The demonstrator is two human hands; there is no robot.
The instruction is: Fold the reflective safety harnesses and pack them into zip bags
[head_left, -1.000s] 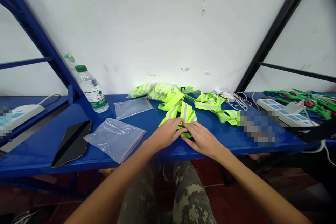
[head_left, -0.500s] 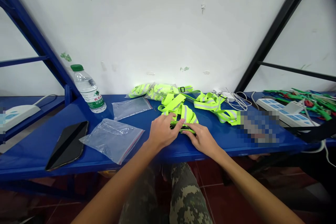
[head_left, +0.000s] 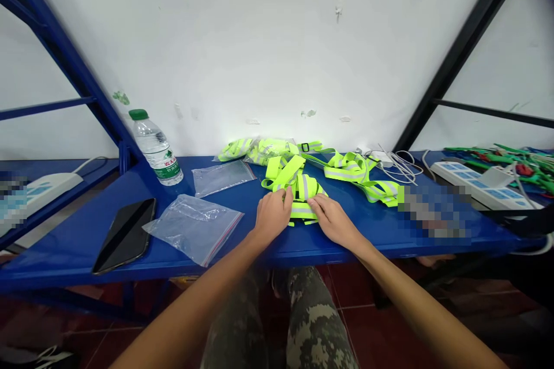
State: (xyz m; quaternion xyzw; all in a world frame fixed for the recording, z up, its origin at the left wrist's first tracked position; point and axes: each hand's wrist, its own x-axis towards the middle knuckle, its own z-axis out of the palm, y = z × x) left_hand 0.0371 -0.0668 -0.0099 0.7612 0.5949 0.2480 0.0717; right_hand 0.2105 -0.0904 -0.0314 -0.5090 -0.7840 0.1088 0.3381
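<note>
Blue tabletop (head_left: 64,242) under a white wall carries loose neon straps (head_left: 350,168), a crumpled clear zip bag (head_left: 194,226), a water bottle (head_left: 156,147) and, near the front edge, a folded strap bundle (head_left: 302,209), pinched by the curled left hand (head_left: 273,214) and touched by the flat, spread right hand (head_left: 333,218).

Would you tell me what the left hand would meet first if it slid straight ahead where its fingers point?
The left hand would press straight into the folded neon reflective strap that its fingertips touch; depth beyond that is unclear.
</note>
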